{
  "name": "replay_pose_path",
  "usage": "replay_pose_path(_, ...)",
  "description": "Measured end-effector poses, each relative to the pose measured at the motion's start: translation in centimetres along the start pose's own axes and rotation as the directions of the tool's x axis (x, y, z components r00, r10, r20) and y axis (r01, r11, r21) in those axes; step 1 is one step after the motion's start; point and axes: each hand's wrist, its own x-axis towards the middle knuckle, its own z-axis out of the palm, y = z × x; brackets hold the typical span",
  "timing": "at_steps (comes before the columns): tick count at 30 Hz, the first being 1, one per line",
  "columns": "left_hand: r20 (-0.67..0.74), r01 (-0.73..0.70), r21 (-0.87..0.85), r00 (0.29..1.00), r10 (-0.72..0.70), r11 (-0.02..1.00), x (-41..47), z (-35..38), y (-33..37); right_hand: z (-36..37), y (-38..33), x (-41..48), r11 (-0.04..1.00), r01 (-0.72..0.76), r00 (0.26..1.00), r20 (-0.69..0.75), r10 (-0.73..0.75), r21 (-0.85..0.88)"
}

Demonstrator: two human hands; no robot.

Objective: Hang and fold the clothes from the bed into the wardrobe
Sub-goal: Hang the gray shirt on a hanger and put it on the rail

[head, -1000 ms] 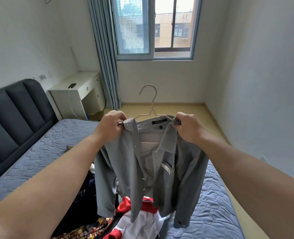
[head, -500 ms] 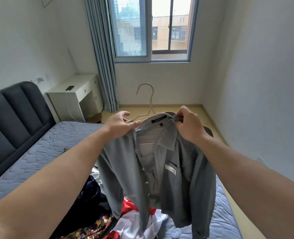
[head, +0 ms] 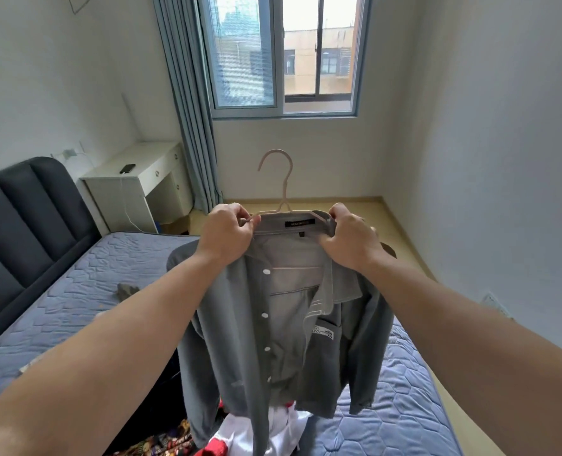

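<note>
Both hands hold a grey shirt (head: 273, 330) on a pale pink hanger (head: 281, 182) in mid-air over the bed (head: 75, 291). The left hand (head: 228, 232), at nine o'clock from the collar label (head: 300, 222), has its fingers (head: 240, 213) curled tight, with thumb and forefinger pinching the collar edge together with the hanger's arm. The right hand (head: 350, 238), at three o'clock from the label, has its fingers (head: 339, 212) curled over the other end of the collar and the hanger arm, gripping both. The hook stands upright at twelve o'clock between the hands. The shirt hangs open-fronted, with white buttons down one edge and a chest patch on the other side. Its hem hangs over a heap of red, white and patterned clothes (head: 266, 432) on the bed at six o'clock. At ten o'clock a white worktop (head: 108, 174) beside the dark headboard (head: 19, 218) carries a dark phone (head: 127, 168). A blue-grey curtain (head: 190, 110) hangs beside the window (head: 286, 54) at twelve o'clock.
</note>
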Motion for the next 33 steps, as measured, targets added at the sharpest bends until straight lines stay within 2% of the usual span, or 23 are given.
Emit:
replay_pose_path(3,0.001,0.025,0.015,1.0,-0.025,1.0,0.2,-0.3,-0.2,-0.7,-0.9,0.1,0.999,0.0,0.999,0.054,0.002,-0.044)
replay_pose_path(7,0.008,0.062,0.038,0.998,-0.062,0.997,0.2,-0.5,-0.7,-1.5,-1.4,0.6,0.99,0.017,0.997,-0.07,-0.028,-0.142)
replay_pose_path(9,-0.01,0.064,0.03,0.998,-0.064,0.997,0.0,-0.5,-0.6,-1.6,-1.8,0.8,0.985,0.023,0.996,-0.077,-0.036,-0.173)
replay_pose_path(16,-0.064,0.006,0.021,0.998,-0.005,1.0,-0.4,-0.5,-0.9,-1.0,-2.4,0.4,0.965,0.184,0.978,0.137,-0.16,-0.189)
replay_pose_path(21,-0.038,-0.064,-0.035,0.997,0.062,0.997,-0.4,-0.6,-1.0,0.2,-2.1,0.2,0.941,0.267,0.961,0.127,-0.244,-0.21)
replay_pose_path(23,-0.003,-0.09,-0.043,0.996,0.09,0.995,-0.4,-0.9,-1.0,0.3,-1.9,0.4,0.942,0.232,0.972,0.082,-0.218,-0.242)
replay_pose_path(25,0.057,-0.117,-0.035,0.991,0.118,0.993,-0.5,-1.4,-1.4,0.1,-1.5,0.7,0.959,0.136,0.991,0.05,-0.128,-0.248)
replay_pose_path(27,0.099,-0.087,-0.029,0.991,0.09,0.996,-0.5,-2.0,-1.8,-0.2,-1.1,0.8,0.963,0.041,0.999,0.02,-0.037,-0.266)
replay_pose_path(29,0.093,0.006,0.05,0.996,-0.01,0.999,-0.6,-2.1,-1.9,-0.2,-0.9,0.7,0.943,0.011,1.0,0.0,-0.012,-0.333)
replay_pose_path(33,0.027,0.133,0.39,0.987,-0.155,0.911,-1.0,-1.1,-0.3,0.6,-1.5,0.7,0.921,0.018,1.0,0.019,-0.011,-0.389)
